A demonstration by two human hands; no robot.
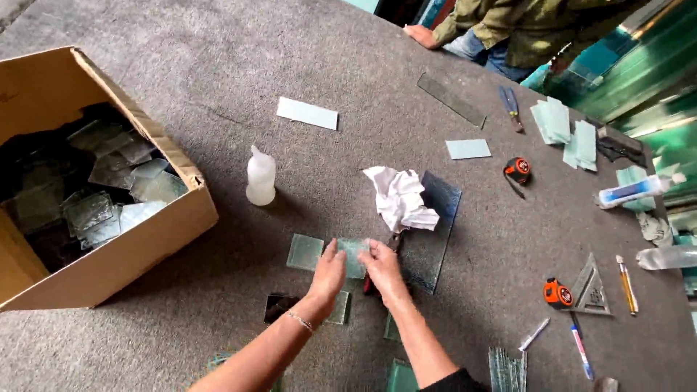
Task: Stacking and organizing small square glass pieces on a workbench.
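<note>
1. The left hand point(328, 272) and the right hand point(382, 267) meet over a small square pane of pale green glass point(353, 256), each closed on one side edge, so the pane sits pinched between them, low over the grey carpeted table point(218, 87).
2. Gripping by the edges keeps the fingers off the face of the pane and away from the middle, which looks like a way to steady a thin, sharp-edged piece.
3. Both forearms reach in from the near edge, angled toward each other; the wrists are fairly straight, the fingers curled down at the glass. A thin bracelet sits on the left wrist.
4. A second small square of clear glass point(304, 252) lies flat just left of the held pane, and more small pieces lie nearer, partly under the arms.
5. A crumpled white cloth point(399, 197) rests on a larger dark textured glass sheet point(430, 232) just beyond and right of the hands, within easy reach.
6. A white plastic squeeze bottle point(261, 176) stands upright farther off to the left.
7. An open brown cardboard box point(109, 218) at far left holds a heap of glass offcuts.
8. Far right lie an orange tape measure point(557, 292), a clear triangular set square point(589, 289) and pens.
9. Another person in an olive jacket point(523, 25) leans on the far edge.
</note>
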